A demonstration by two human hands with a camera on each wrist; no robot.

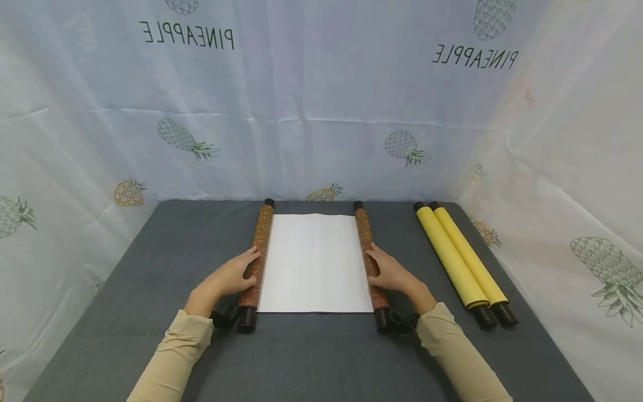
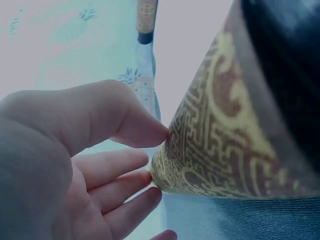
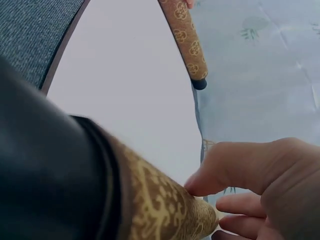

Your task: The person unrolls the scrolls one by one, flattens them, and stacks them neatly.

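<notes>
White sheet (image 1: 316, 262) bared, brown rolls (image 1: 258, 265) flanking it; likely partway. Left hand (image 1: 228, 277), right hand (image 1: 394, 272) loosely spread, touching rolls, not wrapped. Yellow scrolls (image 1: 450, 255) right of sheet, still rolled.

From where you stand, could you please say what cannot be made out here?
- Head view: inner faces of the yellow scrolls, hidden because they are rolled up.
- Left wrist view: the dark end knob of the left patterned brown roll, cut off by the right edge.
- Right wrist view: lower fingers of the right hand, cut off by the bottom edge.
</notes>
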